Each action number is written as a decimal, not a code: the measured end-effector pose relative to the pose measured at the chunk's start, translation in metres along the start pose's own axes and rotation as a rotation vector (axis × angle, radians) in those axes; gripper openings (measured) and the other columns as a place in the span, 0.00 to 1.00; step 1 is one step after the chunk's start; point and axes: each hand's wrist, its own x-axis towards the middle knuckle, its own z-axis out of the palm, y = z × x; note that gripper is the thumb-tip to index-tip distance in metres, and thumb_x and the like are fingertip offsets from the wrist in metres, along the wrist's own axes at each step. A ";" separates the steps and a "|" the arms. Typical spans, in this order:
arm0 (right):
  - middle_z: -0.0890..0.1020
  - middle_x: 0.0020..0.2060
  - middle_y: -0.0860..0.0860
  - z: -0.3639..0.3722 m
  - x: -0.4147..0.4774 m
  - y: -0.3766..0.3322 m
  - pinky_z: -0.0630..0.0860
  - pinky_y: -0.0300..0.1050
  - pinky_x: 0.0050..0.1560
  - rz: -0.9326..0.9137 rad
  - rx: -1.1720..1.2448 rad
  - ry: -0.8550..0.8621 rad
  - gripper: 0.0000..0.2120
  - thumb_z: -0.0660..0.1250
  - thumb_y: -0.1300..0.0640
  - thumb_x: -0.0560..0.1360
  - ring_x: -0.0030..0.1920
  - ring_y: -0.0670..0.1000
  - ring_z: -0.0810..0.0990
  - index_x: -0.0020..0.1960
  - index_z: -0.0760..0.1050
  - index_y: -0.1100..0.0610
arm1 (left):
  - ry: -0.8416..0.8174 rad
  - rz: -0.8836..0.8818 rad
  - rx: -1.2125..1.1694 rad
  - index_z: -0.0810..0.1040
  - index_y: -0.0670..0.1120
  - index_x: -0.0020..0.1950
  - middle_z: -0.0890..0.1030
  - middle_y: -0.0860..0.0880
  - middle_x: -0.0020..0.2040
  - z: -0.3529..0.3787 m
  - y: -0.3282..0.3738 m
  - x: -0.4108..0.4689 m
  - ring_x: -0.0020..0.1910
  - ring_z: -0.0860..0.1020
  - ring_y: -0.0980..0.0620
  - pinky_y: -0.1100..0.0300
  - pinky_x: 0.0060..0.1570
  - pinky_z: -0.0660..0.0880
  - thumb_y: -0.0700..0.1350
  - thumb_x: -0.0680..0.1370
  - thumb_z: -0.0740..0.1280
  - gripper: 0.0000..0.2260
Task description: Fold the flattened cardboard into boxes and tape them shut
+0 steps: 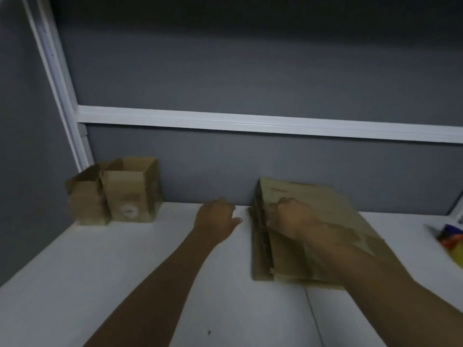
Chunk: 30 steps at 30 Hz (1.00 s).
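A stack of flattened brown cardboard lies on the white table at the right, against the grey partition. My right hand rests on top of the stack near its left edge, fingers curled at the top sheet's edge; the frame is blurred, so the grip is unclear. My left hand hovers just left of the stack, fingers loosely curled, holding nothing. Two folded boxes with open top flaps stand at the back left corner.
A grey partition wall with a white rail closes off the back and left. A colourful orange and yellow object lies at the table's right edge. A seam runs through the tabletop below the stack.
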 end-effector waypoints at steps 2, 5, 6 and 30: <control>0.76 0.60 0.52 0.000 -0.020 0.033 0.72 0.49 0.59 0.004 0.034 -0.089 0.21 0.61 0.40 0.75 0.59 0.55 0.75 0.66 0.73 0.46 | -0.033 -0.004 -0.103 0.73 0.44 0.69 0.71 0.44 0.69 0.005 0.037 0.000 0.68 0.69 0.46 0.54 0.66 0.66 0.56 0.81 0.60 0.22; 0.79 0.56 0.48 0.013 -0.050 0.074 0.74 0.49 0.57 -0.025 0.186 -0.147 0.18 0.65 0.38 0.73 0.55 0.51 0.77 0.59 0.76 0.45 | -0.109 -0.021 -0.249 0.73 0.44 0.68 0.73 0.42 0.66 0.018 0.077 -0.002 0.65 0.71 0.45 0.55 0.63 0.68 0.54 0.81 0.60 0.20; 0.79 0.58 0.47 0.019 -0.060 0.084 0.73 0.49 0.60 -0.032 0.240 -0.161 0.20 0.66 0.37 0.72 0.57 0.51 0.77 0.59 0.76 0.45 | -0.131 -0.020 -0.282 0.73 0.45 0.67 0.74 0.43 0.65 0.025 0.086 -0.003 0.63 0.72 0.45 0.56 0.61 0.69 0.55 0.81 0.61 0.19; 0.80 0.58 0.47 0.020 -0.146 0.170 0.72 0.37 0.56 0.111 0.482 0.447 0.17 0.56 0.48 0.81 0.55 0.49 0.79 0.68 0.71 0.48 | -0.147 -0.313 -1.744 0.69 0.46 0.68 0.81 0.44 0.58 -0.008 0.215 0.068 0.50 0.83 0.45 0.48 0.47 0.81 0.49 0.81 0.63 0.16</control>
